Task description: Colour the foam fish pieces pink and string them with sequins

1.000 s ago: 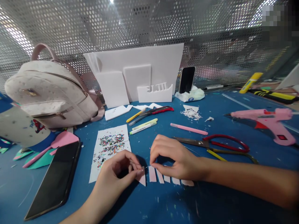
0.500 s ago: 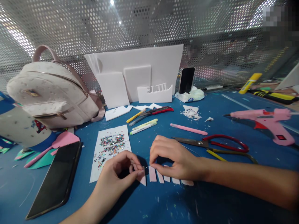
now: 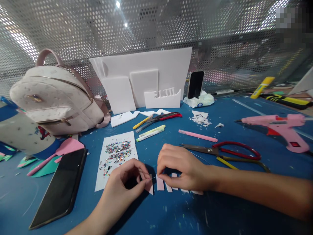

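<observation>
left hand (image 3: 130,179), thread (image 3: 154,177) across narrow gap, right hand (image 3: 183,168) over pink strips (image 3: 160,183)

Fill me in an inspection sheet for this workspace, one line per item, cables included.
Surface: blue table, scuffed, with small specks.
Work pieces: pink pieces in a row near the hands; a thin strand seems to span between the hands.
Grip: left hand and right hand both pinched, apparently on the strand.
Clutter: black phone, colourful flakes on white paper, scissors, pink pen, white crumbs, pink glue gun.
Cables: dark stub at the glue gun's handle, possibly a cord, cut off by the frame.
Surroundings: perforated panel, standing white boards, backpack.
</observation>
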The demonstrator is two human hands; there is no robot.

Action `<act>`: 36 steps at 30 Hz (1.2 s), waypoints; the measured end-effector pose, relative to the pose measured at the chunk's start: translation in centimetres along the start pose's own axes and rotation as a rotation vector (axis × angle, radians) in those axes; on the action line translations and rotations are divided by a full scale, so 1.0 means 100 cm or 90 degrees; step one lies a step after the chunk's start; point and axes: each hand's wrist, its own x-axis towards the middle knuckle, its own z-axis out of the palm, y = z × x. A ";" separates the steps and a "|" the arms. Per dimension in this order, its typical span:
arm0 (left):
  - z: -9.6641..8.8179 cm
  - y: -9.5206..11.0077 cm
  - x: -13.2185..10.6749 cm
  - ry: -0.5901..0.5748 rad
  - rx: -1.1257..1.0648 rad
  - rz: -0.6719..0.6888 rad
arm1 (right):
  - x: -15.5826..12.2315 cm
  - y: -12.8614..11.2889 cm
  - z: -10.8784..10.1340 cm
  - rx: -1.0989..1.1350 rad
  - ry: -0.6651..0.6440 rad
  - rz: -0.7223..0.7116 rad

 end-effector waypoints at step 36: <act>0.007 0.006 -0.008 -0.019 0.215 0.183 | 0.000 0.003 -0.002 0.000 -0.077 -0.045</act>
